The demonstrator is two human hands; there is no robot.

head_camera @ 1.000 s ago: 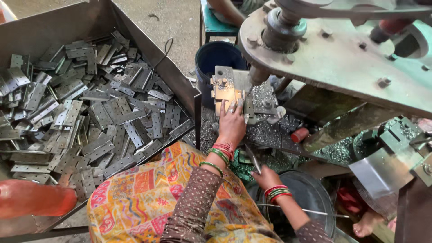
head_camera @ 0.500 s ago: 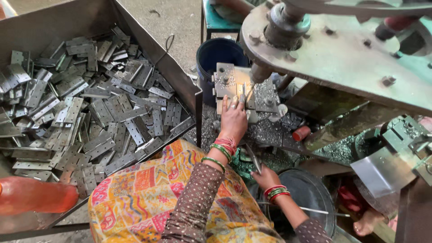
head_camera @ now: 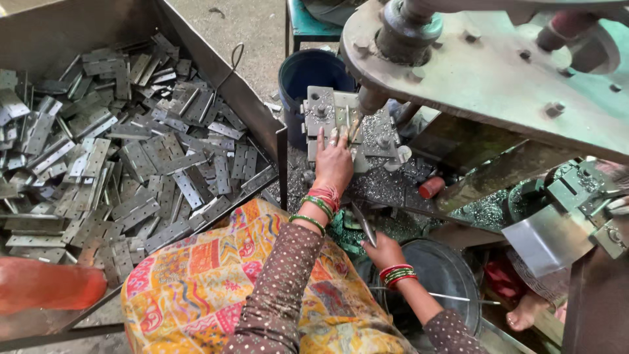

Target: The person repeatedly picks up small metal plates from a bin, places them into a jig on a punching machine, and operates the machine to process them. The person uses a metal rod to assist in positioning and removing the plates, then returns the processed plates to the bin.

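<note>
At frame centre the left hand lies flat, fingers spread, on a grey jig plate under the press. Lower down, the right hand pinches a thin metal strip. A blue bucket stands behind the plate. Uncounted grey hinges fill one bin at left.

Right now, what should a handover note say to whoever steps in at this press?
Left hand: flat on the metal fixture plate under the press head, fingers on a hinge piece there; grip unclear.
Right hand: low, near the thin metal rod beside the dark round pan; whether it grips it is unclear.
Stock: hinge plates heaped in the metal bin on the left.
Done: a piece sits on the fixture.
Left: most of the heap.
</note>
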